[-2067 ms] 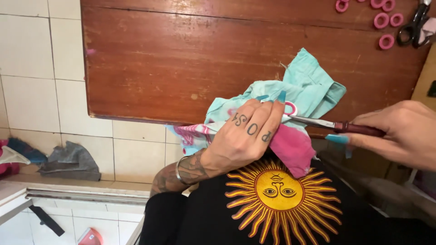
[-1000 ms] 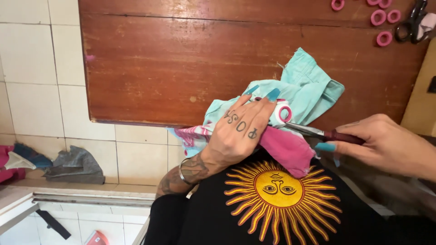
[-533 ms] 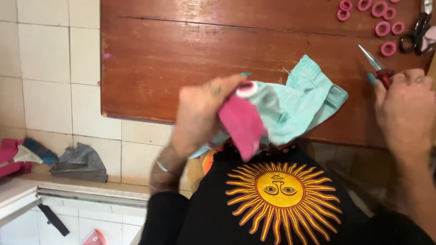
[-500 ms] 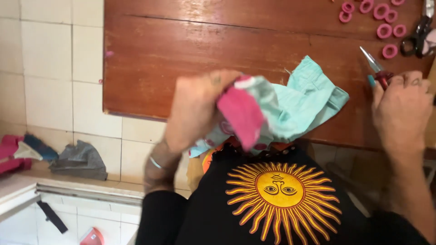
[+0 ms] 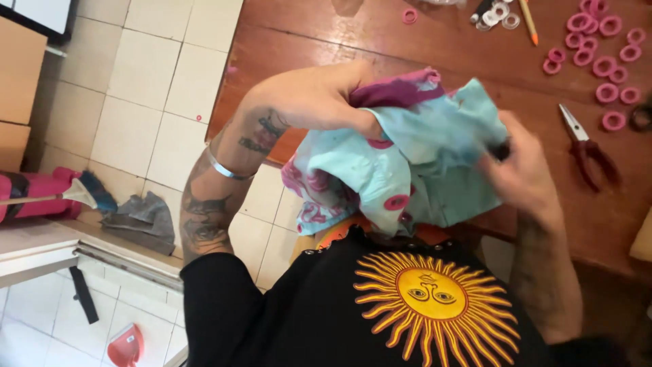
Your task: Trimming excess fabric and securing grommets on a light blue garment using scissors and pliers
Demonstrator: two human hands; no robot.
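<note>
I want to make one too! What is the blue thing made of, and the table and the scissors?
Blue thing: soft cloth, it folds and crumples. Table: brown wood, slightly glossy, grain showing. Scissors: shiny metal blades, dark red handles, probably plastic.

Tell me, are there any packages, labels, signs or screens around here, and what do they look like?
No packages, labels, signs or screens show clearly.
Nearest to one: a printed emblem on the black shirt, bottom centre, a round yellow-orange sun with rays.
Printed cloth, between the left hand and right hand: pale teal with pink ring shapes.
</note>
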